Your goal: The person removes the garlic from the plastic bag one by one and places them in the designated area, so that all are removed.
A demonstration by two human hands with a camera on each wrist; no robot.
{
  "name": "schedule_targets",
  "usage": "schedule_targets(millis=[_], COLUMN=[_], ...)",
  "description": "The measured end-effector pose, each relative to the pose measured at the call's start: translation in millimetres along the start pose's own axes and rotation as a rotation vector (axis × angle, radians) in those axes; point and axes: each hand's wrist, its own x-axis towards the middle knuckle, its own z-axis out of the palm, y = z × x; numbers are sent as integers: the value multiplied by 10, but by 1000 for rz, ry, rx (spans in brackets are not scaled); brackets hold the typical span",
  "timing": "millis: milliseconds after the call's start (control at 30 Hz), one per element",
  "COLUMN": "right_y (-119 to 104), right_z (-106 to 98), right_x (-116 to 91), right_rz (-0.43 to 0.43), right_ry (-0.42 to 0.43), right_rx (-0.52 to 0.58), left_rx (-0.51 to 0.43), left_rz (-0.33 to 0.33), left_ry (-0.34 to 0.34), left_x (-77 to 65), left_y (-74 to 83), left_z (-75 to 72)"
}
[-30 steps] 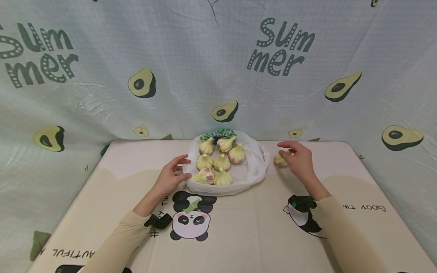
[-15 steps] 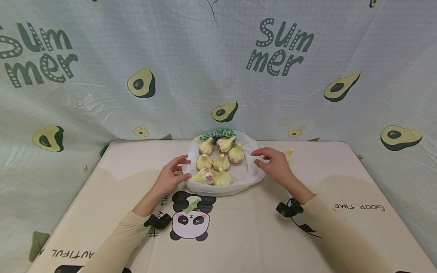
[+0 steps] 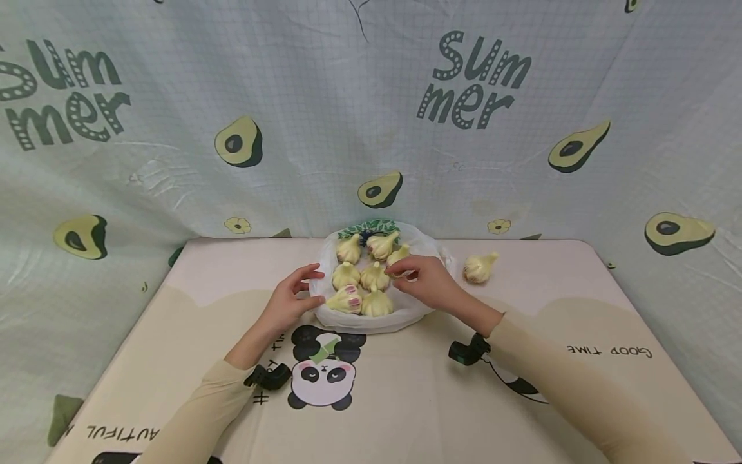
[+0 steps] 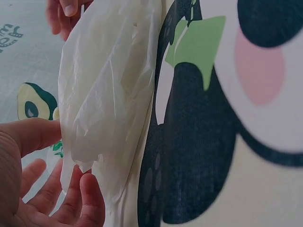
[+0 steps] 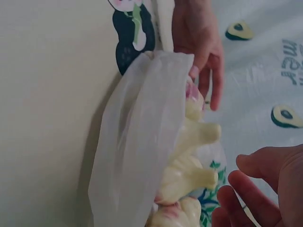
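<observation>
A white plastic bag (image 3: 324, 258) lies spread open on the table, with several garlic bulbs (image 3: 346, 274) inside it. At its left rim is my left hand (image 3: 290, 298); in the left wrist view the bag's edge (image 4: 104, 94) sits between thumb and fingers. Over the right part of the bag reaches my right hand (image 3: 429, 283), its fingertips close to a middle garlic bulb (image 3: 375, 277) and partly covering another behind. In the right wrist view, the right hand's (image 5: 265, 189) thumb and fingers are apart with nothing between them.
One garlic bulb (image 3: 478, 268) lies on the table right of the bag. The table (image 3: 429, 399) wears a panda-print cover. Behind it hangs a curtain (image 3: 313, 129) printed with avocados and lettering.
My right hand has left the lone garlic bulb at the right and moved left over the bag. That bulb stays on the table. The left hand keeps its place.
</observation>
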Motion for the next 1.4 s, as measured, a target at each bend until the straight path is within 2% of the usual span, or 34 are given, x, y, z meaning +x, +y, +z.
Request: schedule_targets(millis=[67,133,267,367,633,700,933,1000,1233,1400], right_y=[-29,-48,-86,-120,-163,-166,-166,-159,-129,-129], right_z=[45,83,123,125,115,115,114,117,96,20], right_x=[41,77,139,175,207,205,191,188,170,153], right_rz=[-18,-42,-84,-100,-83,-80,-68,-63,-76,-66], right_ry=[-36,-67,-126,-159,-214,-217,-212,-206,-169,-128], right_rx=[-6,-19,-62,-95,-100,-111,-112,-109,-105,-61], left_rx=[-6,-8,-8,-4,5,7,19,22,10,-3], left_rz=[-8,-21,-17,-5,-8,-12,-20,-15,-1,7], left_ry=[-3,-10,-12,-7,-8,-10,-26,-26,-10,-9], left_x=[-6,-36,-34,-1,6,-2,-102,-102,2,5], left_y=[3,102,105,-6,-4,27,354,366,37,-27], left_z=[1,3,-2,-7,5,10,-2,0,6,-4])
